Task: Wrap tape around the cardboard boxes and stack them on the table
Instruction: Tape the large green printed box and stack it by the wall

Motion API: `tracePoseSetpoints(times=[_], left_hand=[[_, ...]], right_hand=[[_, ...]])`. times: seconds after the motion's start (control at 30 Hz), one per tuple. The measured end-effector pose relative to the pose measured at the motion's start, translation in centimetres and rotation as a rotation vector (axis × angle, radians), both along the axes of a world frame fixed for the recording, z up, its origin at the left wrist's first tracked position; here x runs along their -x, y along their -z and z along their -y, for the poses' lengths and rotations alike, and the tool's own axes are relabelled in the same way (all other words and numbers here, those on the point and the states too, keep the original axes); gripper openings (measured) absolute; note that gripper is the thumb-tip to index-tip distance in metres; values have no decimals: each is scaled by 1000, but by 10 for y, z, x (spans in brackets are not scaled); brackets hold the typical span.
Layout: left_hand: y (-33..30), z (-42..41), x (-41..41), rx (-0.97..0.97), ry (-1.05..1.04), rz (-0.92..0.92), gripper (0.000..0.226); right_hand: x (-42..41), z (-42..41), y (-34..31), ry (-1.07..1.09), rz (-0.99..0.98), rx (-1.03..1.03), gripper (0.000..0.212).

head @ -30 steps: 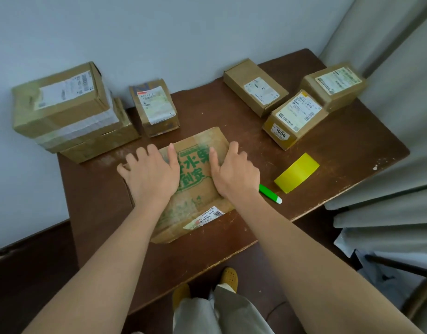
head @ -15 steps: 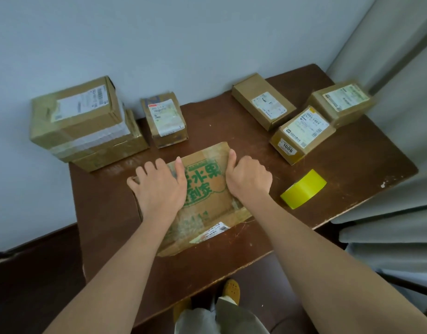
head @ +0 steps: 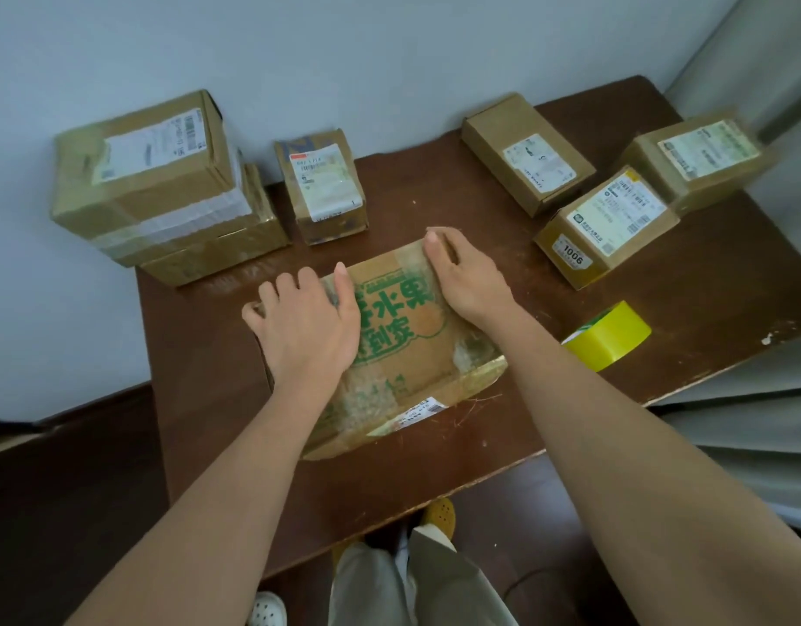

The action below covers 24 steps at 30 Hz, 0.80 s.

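Both hands, left hand (head: 309, 327) and right hand (head: 467, 278), grip the flat box's (head: 407, 354) sides.

Your single head camera looked steeply down and forward from close above the counter (head: 660, 273), wall at twelve o'clock, your own legs at six o'clock.
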<state>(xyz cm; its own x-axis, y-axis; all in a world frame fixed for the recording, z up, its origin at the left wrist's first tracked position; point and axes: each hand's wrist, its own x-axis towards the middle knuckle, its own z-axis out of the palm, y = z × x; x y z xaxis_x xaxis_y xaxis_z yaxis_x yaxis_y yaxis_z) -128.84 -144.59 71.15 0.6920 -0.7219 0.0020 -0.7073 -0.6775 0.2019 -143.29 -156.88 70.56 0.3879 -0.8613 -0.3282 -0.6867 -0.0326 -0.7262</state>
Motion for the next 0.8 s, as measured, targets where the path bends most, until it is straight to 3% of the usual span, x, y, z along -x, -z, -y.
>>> tracePoseSetpoints(times=[0.2,0.3,0.37,0.43,0.5,0.57,0.7,0.8], left_hand=[[-19,-5,0,201,-58,-90,58],[-43,-5,1,431,-117,-54,56],[-58,-4,0,607,-72,-107,50],[-66,-5,3,697,-17,-184,35],[-66,-11,5,645,-91,-257,20],[-61,-21,4,570,-252,-329,18],[-63,-39,-20,515,-376,-244,36],[-59,-42,-51,332,-480,-353,60]], right_hand=[[-4,-4,-32,158,-16,-72,54],[-6,-7,-61,271,186,18,49],[-5,-15,-73,422,392,52,46],[-1,-26,-68,422,450,92,37],[6,-41,-55,326,345,8,26],[15,-50,-43,307,284,-125,33],[20,-47,-38,313,287,-200,31],[15,-36,-45,279,302,-309,39]])
